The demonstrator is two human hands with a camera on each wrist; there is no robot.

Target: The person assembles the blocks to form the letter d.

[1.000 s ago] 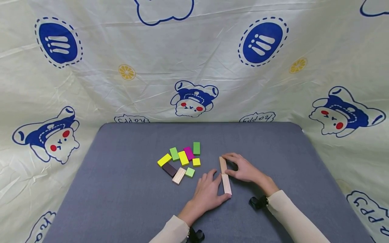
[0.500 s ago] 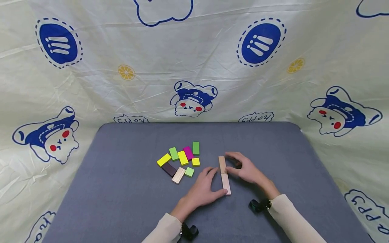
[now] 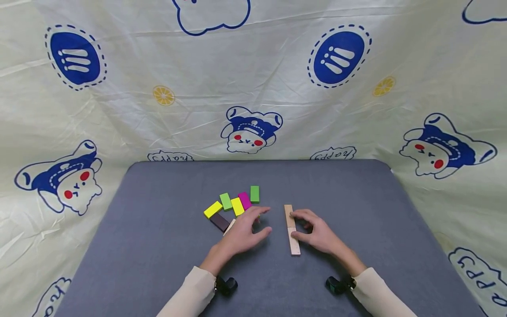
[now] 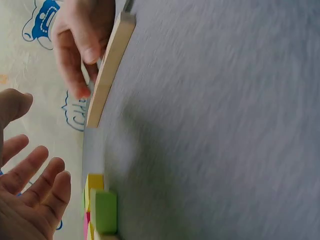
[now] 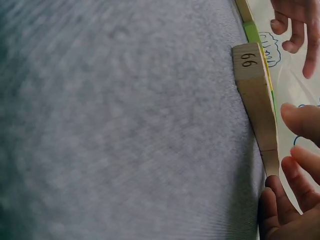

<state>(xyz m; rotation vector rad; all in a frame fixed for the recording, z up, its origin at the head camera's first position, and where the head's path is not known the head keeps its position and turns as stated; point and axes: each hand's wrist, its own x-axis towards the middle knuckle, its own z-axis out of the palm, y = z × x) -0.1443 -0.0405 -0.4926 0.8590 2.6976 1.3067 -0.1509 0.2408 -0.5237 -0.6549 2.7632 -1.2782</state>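
The pale printed cloth (image 3: 198, 70) hangs behind the grey worktop (image 3: 166, 264), and everything of interest lies around the middle of that surface. What I notice is the left hand (image 3: 240, 232): half a second ago its thumb was at the near end of the bare-wood row, and now it has come away to the person's left, over the coloured pieces. It is spread wide, thumb well apart from the fingers, with nothing in it. The right hand (image 3: 320, 233) has slid nearer the person along the row. Its thumb and fingers are parted and gently bent at the row's right side, gripping nothing; whether the tips actually touch the wood I can't quite tell.

Beneath and beyond the left hand sits the loose group: a dark block (image 3: 219, 222), a yellow block (image 3: 213, 209) against its end, a magenta block (image 3: 244, 200) and a green block (image 3: 255, 194), with other pieces partly hidden.

The row itself is the far plain block (image 3: 289, 215) and the near plain block (image 3: 294, 242), end to end and practically unmoved; I'd judge that pair settled, the left hand now free of it. Smallest of all, a printed "66" marks one end.
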